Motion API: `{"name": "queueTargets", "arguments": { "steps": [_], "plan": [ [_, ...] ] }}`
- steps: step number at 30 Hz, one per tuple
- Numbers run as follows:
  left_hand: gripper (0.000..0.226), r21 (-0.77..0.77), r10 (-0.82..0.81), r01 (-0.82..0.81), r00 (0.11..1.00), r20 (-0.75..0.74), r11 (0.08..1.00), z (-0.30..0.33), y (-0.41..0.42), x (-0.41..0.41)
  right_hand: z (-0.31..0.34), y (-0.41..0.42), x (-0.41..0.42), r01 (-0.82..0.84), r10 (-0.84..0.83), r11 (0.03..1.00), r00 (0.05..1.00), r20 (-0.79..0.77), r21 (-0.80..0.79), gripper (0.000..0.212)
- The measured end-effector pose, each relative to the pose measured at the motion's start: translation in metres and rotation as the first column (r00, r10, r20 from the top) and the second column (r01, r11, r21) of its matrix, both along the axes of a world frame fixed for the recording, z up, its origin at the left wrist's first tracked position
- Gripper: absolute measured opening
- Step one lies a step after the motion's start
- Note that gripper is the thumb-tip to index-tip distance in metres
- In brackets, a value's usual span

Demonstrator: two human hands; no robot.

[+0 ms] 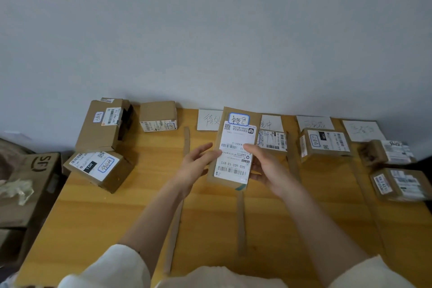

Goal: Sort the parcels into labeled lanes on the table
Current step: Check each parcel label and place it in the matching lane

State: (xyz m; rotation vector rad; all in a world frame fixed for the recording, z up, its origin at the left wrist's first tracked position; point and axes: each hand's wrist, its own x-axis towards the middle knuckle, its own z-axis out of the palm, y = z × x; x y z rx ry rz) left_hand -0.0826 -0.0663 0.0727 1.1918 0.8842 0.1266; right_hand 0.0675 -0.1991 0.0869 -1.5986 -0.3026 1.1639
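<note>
wooden desk (93, 229), cardboard divider strips (240, 224) front to back, paper lane labels (314, 123) along far edge, parcels (100, 169) at far-left corner and right edge

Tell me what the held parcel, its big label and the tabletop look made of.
Held parcel: brown cardboard, matte, judging by its flat kraft surface. Big label: white printed paper, faintly glossy, probably adhesive. Tabletop: yellowish wood or wood-look laminate, grain lines visible; cannot tell which.
</note>
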Motion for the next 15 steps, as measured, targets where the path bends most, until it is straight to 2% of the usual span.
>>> {"name": "queueTargets", "arguments": {
  "steps": [3,5,6,8,10,12,15],
  "plan": [
    [0.075,-0.085,-0.125,0.118,0.988,-0.086,0.989,-0.004,-0.005,-0.001,-0.005,-0.007,0.000,0.022,-0.020,0.999,0.995,-0.095,0.026,0.030],
    [0.077,-0.108,-0.131,0.121,0.987,-0.091,0.987,-0.007,-0.005,-0.003,-0.008,-0.013,0.001,-0.012,0.011,1.000,0.994,-0.106,-0.010,0.047],
    [0.080,-0.082,-0.110,0.102,0.988,-0.108,0.991,-0.006,-0.004,-0.003,-0.009,-0.017,0.002,-0.018,0.015,0.998,0.999,-0.052,-0.059,0.069],
    [0.084,0.020,-0.093,0.097,0.984,-0.152,0.995,-0.005,0.002,-0.003,-0.009,-0.023,0.007,0.080,-0.049,0.980,0.984,0.170,-0.180,0.105],
    [0.088,0.139,-0.146,0.176,0.968,-0.202,0.975,0.001,0.007,-0.002,-0.006,-0.029,0.012,0.174,-0.078,0.965,0.907,0.414,-0.198,0.109],
    [0.095,0.286,-0.273,0.355,0.917,-0.290,0.890,0.008,0.013,0.002,-0.005,-0.031,0.017,0.048,0.081,0.975,0.830,0.551,-0.216,0.105],
    [0.102,0.395,-0.440,0.584,0.805,-0.399,0.709,0.016,0.016,0.015,-0.007,-0.027,0.016,-0.258,0.420,0.893,0.773,0.475,-0.369,0.111]
  ]
}}
